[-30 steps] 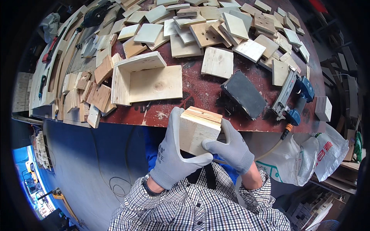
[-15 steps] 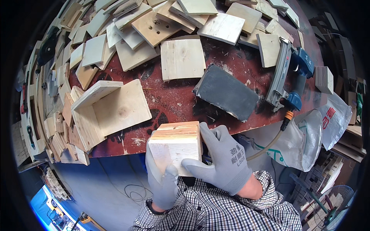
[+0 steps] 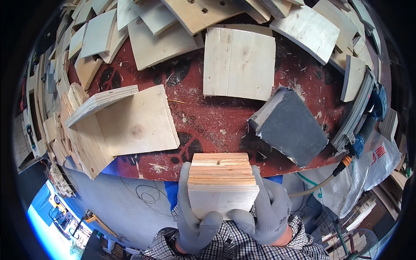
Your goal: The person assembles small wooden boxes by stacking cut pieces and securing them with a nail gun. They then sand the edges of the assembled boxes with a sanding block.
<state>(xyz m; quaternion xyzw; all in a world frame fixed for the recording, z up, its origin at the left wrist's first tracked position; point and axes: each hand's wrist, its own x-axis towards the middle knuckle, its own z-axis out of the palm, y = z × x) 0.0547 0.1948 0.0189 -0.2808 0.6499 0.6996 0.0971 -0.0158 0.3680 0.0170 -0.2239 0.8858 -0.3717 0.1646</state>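
A thick block of layered wooden boards [image 3: 223, 199] is between my gloved hands, just off the near edge of the red worktable [image 3: 203, 117]. My left hand [image 3: 193, 227], in a grey glove, clasps its left side with the thumb on the near face. On the other side my right hand [image 3: 268, 212] grips it the same way. Beyond lies a dark grey rectangular block [image 3: 292, 128] with worn edges. A square pale board [image 3: 239, 63] rests flat behind it. To the left stands an open corner assembly of plywood panels [image 3: 134, 125].
Loose plywood pieces [image 3: 162, 45] lie heaped along the far and left sides of the table. A nail gun [image 3: 357, 117] sits at the right edge, its air hose [image 3: 318, 186] hanging over. Plastic bags [image 3: 368, 164] are below on the right. Wood chips litter the tabletop.
The wooden block has turned to sit squarely between my hands, its layered edges facing up. My right hand has shifted down along its right side. The whole view has shifted and come closer.
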